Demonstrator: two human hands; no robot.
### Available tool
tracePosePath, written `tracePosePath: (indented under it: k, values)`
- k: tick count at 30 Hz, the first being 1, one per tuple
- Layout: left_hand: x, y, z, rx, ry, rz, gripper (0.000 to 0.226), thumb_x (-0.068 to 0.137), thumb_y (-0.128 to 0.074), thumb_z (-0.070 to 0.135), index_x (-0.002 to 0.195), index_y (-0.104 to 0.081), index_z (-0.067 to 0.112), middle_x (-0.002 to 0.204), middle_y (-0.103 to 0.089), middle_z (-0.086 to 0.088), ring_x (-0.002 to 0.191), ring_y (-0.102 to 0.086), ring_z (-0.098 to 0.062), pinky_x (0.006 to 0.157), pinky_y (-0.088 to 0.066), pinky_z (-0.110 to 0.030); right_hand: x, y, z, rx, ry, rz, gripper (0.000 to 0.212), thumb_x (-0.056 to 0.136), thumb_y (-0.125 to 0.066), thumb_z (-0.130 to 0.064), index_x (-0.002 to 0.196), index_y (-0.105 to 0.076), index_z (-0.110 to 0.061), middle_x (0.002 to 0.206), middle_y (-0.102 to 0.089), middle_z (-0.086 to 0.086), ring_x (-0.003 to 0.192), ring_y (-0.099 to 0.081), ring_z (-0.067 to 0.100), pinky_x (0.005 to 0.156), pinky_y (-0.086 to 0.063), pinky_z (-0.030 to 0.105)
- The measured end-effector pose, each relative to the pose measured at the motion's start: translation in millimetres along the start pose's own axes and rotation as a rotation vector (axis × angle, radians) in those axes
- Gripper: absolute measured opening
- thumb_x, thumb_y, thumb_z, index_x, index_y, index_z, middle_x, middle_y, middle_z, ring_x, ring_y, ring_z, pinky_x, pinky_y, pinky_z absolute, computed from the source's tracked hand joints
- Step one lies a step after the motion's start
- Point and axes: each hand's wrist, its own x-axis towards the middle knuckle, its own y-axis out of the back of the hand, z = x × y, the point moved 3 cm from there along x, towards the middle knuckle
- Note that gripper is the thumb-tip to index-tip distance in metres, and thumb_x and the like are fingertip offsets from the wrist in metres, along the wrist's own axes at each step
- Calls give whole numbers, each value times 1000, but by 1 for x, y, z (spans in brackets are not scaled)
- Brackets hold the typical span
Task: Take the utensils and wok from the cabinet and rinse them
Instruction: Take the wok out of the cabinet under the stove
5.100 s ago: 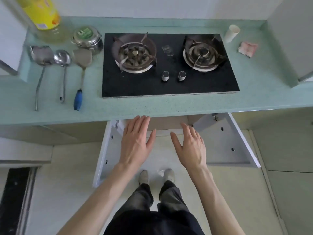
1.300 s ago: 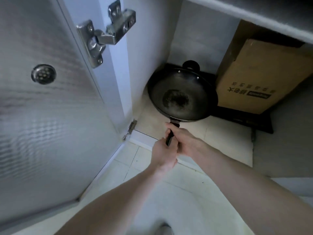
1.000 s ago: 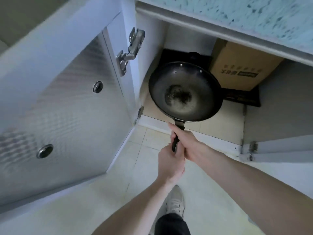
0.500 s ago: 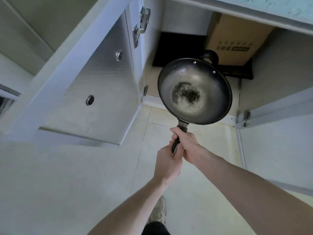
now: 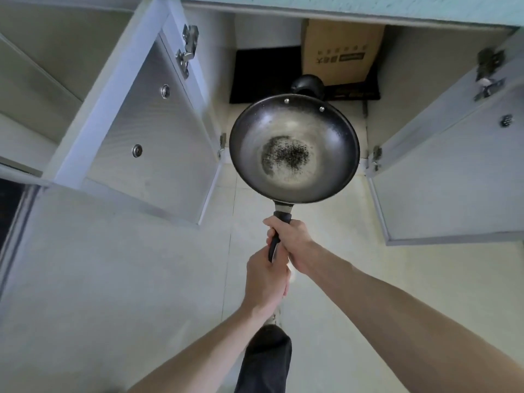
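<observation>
A dark round wok (image 5: 295, 129) with a speckled black patch in its bowl hangs in the air in front of the open cabinet, above the floor. Its black handle (image 5: 274, 245) points toward me. My right hand (image 5: 293, 241) grips the handle close to the bowl. My left hand (image 5: 265, 282) grips the handle's near end, just below the right hand. A small loop handle (image 5: 307, 84) shows at the wok's far rim. No utensils are in view.
Both cabinet doors stand open: the left door (image 5: 153, 131) and the right door (image 5: 453, 177). Inside the cabinet are a cardboard box (image 5: 340, 49) and a black mat (image 5: 263, 75). The green countertop edge (image 5: 368, 8) runs along the top. Pale floor tiles (image 5: 127, 279) lie below.
The wok has come out of the cabinet and up toward me, both hands still on its handle. The view has pulled back, and both open doors now show.
</observation>
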Motion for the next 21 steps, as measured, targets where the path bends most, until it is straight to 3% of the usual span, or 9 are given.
tracePosePath:
  k: [9,14,21]
  values:
    - [-104,18,22,50,20,-22,40,106,-43,27,70,-45,8,45,-43,-12,35,-34,-23,43,-30,-34,-110,-4,16,46,6,4,15,92,-72,-15,85,-61,-8,64,-61,2,55,-59,16,61,-52,32]
    - [-170,21,52,80,20,-57,42,104,-42,31,71,-48,5,47,-44,-15,35,-36,-26,42,-30,-33,-186,-2,11,93,16,22,17,93,-72,-16,83,-59,-10,63,-60,1,54,-58,15,52,-50,27]
    - [-260,16,97,124,-39,-107,40,103,-45,27,68,-51,7,49,-46,-13,37,-39,-26,43,-33,-33,-290,15,3,190,42,41,22,92,-73,-18,80,-57,-10,61,-59,1,56,-58,18,59,-49,32]
